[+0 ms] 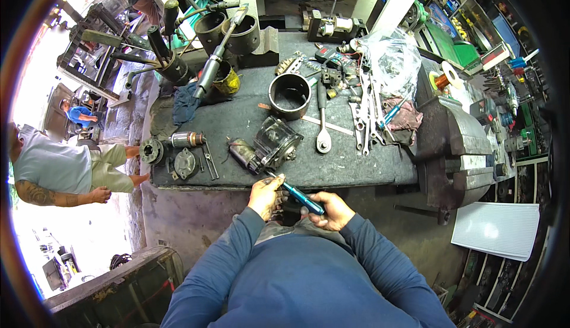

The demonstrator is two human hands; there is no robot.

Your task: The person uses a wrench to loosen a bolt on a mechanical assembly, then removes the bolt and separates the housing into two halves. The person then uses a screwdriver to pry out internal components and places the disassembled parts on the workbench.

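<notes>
Both my hands are on a screwdriver (303, 198) with a teal handle, held slantwise just off the near edge of the bench. My left hand (264, 197) pinches it near the shaft. The fingers of my right hand (333, 211) are closed round the handle's butt end. Just beyond the shaft lies a dark, starter-like motor body (278, 142), with a smaller cylinder (244, 155) against its left side. Further left are an armature (187, 139) with a copper-coloured section, a round metal end cover (185, 163) and a ring-shaped housing (152, 151).
Behind the motor stands an open steel cylinder (290, 95). A ratchet wrench (323, 117), several spanners (365, 120) and a rag (405, 125) lie right of it. A large vise (460, 155) borders the bench's right end. Hammers (159, 46) stand back left; a person (65, 161) is at the left.
</notes>
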